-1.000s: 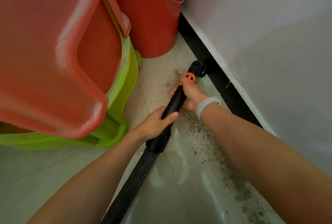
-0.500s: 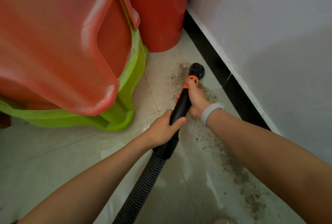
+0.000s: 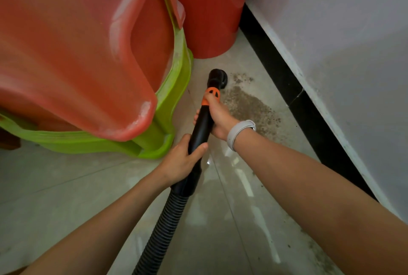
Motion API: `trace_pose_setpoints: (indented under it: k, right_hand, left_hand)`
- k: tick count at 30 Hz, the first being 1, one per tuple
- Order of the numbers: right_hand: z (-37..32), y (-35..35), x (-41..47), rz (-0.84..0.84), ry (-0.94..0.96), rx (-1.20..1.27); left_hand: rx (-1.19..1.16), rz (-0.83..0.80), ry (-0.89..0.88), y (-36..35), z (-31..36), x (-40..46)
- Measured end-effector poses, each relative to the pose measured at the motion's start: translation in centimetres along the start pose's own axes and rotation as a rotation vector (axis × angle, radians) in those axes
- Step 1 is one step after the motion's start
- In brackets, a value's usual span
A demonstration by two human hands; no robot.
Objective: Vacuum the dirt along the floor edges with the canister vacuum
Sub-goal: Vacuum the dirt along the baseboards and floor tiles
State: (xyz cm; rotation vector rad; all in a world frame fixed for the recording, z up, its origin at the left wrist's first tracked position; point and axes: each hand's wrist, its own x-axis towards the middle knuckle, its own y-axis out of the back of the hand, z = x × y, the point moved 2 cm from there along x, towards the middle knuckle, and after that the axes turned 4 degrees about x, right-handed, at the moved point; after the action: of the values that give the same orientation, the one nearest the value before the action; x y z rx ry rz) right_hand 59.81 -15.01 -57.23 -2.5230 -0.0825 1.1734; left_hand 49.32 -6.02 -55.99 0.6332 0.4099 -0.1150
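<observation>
Here we keep the nozzle [image 3: 217, 78] low on the floor [image 3: 110, 197], just beyond our right hand [image 3: 217, 118], whose fingers curl round the black wand [image 3: 199, 129] below its orange collar [image 3: 210, 96]. Our left hand [image 3: 183, 162] grips the wand nearer us, above the ribbed hose [image 3: 163, 226]. The dirt [image 3: 249, 107] lies right of that forward hand, towards the black skirting [image 3: 293, 89]. We should probably sweep slowly rightward, mouth flat, overlapping passes. The stacked stools [image 3: 88, 54] and red bucket [image 3: 209, 21] crowd the left.
</observation>
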Motion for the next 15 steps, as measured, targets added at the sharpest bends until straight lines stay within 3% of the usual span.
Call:
trace_pose_setpoints:
  k: [15]
  right_hand:
    - [-4.1,3.6,0.7,0.130,0.067,0.037]
  left_hand:
    - [-0.050,-0.102,-0.052,-2.0,3.5,4.2]
